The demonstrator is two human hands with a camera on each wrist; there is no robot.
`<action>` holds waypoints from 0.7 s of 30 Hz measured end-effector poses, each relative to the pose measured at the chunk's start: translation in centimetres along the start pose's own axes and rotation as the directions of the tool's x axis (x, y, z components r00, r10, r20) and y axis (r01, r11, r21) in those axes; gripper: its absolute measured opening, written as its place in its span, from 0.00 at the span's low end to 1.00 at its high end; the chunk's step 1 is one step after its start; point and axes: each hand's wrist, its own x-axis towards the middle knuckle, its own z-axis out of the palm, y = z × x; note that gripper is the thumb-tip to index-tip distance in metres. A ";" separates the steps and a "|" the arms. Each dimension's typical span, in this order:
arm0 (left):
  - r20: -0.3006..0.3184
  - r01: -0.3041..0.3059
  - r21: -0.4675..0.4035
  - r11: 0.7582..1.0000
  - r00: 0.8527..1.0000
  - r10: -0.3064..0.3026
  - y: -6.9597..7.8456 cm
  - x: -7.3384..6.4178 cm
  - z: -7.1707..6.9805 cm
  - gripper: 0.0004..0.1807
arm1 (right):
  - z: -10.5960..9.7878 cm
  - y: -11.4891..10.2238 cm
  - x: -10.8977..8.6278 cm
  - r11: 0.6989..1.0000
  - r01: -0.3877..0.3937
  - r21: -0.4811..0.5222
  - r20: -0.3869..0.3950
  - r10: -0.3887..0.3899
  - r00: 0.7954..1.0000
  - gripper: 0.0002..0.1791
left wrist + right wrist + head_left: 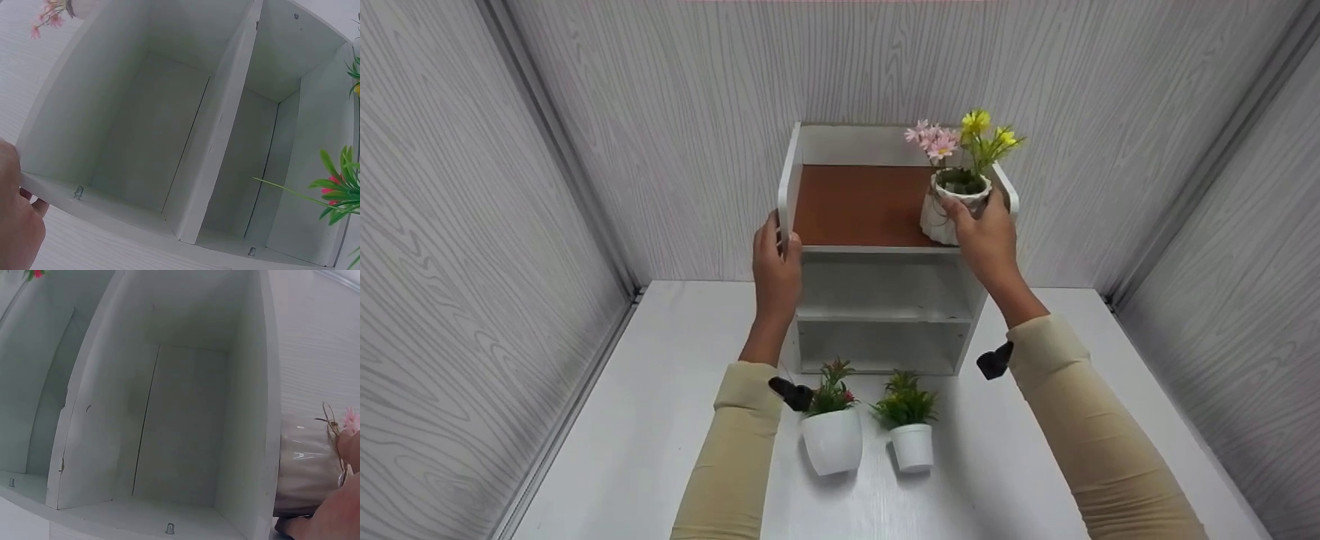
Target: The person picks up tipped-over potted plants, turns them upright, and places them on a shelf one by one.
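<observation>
In the head view, a white tabletop point(682, 420) spreads across the lower frame, with grey wood-grain walls point(675, 112) rising at the left, back and right. A white shelf unit point(885, 320) stands at the centre, topped by a brown board point(859, 206). At lower centre, a larger white planter point(832, 444) and a smaller white planter point(913, 448) sit side by side on the tabletop, apart from each other. Left of centre, the left hand point(778, 266) grips the front edge of the unit's side panel, fingers outside and thumb on the other side. At upper right, the right hand point(988, 244) pinches a flower pot point(937, 214) near its rim, thumb across the front; the pot, with pink and yellow flowers, is at the right end of the brown board.

In the left wrist view, two open compartments fill most of the frame. The left hand is at the lower left edge, its fingertips passing behind the panel.

In the right wrist view, a compartment takes the middle. The right hand, partly cut off at lower right, holds the pot beside the unit's edge; whether its base fully touches the board I cannot tell
</observation>
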 end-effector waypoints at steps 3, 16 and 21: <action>0.008 -0.008 0.004 1.000 1.000 0.008 -0.1 0.0 0.2 0.31 | 0.0 0.1 0.2 1.000 0.005 -0.025 -0.016 -0.006 1.000 0.48; 0.010 -0.019 0.027 0.999 1.000 0.019 -0.2 -0.2 0.5 0.31 | 0.1 0.6 0.5 0.999 0.001 0.039 -0.026 0.000 1.000 0.47; 0.021 -0.008 0.018 1.000 1.000 0.007 -0.3 -0.2 0.4 0.31 | 0.6 1.0 0.0 0.999 0.015 0.041 -0.082 -0.012 0.997 0.48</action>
